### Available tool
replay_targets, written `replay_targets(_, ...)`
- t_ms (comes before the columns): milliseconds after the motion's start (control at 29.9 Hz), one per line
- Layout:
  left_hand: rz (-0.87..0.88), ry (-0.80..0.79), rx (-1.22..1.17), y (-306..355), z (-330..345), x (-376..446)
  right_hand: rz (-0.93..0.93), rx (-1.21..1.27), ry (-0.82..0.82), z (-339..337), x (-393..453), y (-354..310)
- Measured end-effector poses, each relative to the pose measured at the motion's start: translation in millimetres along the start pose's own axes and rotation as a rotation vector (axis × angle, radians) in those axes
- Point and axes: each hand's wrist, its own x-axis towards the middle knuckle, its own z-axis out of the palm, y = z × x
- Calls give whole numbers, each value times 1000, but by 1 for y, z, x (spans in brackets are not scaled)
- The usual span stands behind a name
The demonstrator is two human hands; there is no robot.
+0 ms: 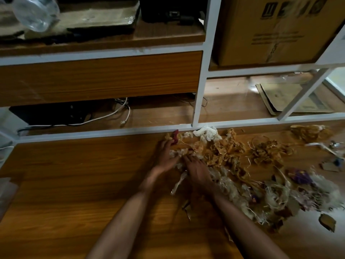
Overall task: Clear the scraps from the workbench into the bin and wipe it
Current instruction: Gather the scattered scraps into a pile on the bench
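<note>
Both hands at the pile's nine o'clock edge: left hand (165,157) flat, fingers straight against the scraps (242,165); right hand (197,171) spread on top. Loose strands could trail off the desk (74,184). White rail (93,132) at twelve o'clock hems them; no bin visible.
</note>
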Motion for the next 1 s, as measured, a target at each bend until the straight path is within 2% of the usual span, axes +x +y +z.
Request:
replay_targets(134,-77,-109,-212,3,-4,-17,-8,82,62,-7,-4,-3)
replay_targets(267,-104,-45,-400,-9,-6,-29,-15,365,148,-17,-16,-1)
replay_targets(367,-95,-10,-530,-13,-4,-41,57,588,274,-21,-26,-4)
replay_targets(568,-53,9,-637,-5,8,-55,259,748,437,-24,-34,11)
replay_targets(735,-148,22,-696,17,32,-64,315,960,496,-39,-48,19)
replay_targets(869,-105,-44,-496,27,43,-70,356,820,433,-39,-56,25)
replay_targets(935,-72,-23,-451,32,35,-71,384,764,375,-45,-61,26)
replay_targets(1002,-126,18,-439,30,26,-69,371,666,298,-53,-71,25)
